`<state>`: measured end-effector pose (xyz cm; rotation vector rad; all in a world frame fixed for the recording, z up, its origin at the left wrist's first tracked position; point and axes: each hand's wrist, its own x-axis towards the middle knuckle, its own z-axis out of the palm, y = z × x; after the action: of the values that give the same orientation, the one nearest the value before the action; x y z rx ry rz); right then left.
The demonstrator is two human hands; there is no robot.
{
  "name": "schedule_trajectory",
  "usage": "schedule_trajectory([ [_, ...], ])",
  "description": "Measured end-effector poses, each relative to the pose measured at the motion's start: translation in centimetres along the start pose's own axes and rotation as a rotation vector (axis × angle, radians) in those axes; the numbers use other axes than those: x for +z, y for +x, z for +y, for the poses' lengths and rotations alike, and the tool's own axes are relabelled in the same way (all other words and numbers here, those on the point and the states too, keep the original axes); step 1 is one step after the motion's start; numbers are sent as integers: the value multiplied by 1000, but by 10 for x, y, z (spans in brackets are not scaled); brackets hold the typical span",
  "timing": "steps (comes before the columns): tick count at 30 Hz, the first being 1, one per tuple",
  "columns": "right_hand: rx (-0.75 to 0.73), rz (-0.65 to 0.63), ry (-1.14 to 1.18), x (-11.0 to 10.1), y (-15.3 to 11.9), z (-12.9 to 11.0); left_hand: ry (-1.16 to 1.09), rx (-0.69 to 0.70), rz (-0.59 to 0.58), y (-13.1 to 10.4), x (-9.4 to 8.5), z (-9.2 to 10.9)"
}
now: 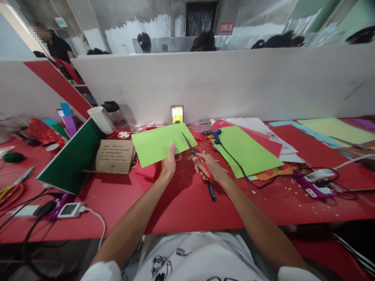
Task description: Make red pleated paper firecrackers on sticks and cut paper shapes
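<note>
My left hand (169, 162) grips a sheet of bright green paper (158, 142) at its lower edge, thumb on top. The sheet is raised and tilted above the table. In my right hand (205, 164) is a pair of scissors (190, 144) with orange handles, fingers wrapped round them. Their blades point up and left and overlap the right part of the sheet in view; I cannot tell whether they touch it. Below my right hand lies a teal-and-black handled tool (211, 191), partly hidden. Red folded paper (148, 171) lies under the green sheet.
A blue glue gun (216, 136) with a black cable rests on another green sheet (249, 152). To the right are coloured sheets and a purple power strip (315, 185). Leftward stand a dark green board (73, 156), a cardboard box (115, 156) and a phone (177, 114) against the partition.
</note>
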<state>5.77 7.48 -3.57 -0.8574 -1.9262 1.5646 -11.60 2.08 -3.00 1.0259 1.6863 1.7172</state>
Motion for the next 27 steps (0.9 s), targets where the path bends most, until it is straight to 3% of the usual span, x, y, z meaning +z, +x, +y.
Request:
schedule_trajectory([
  [3,-1,18,7,-1,-1,0,19,48,11,0,-2,1],
  [11,18,30,24,6,-3,-7,69,15,-1,-3,-2,-1],
  [21,159,-94,105,-1,8,7,134,-169,-3,-9,10,-19],
  [27,148,-95,142,-5,12,12,140,-79,-29,-6,5,-18],
])
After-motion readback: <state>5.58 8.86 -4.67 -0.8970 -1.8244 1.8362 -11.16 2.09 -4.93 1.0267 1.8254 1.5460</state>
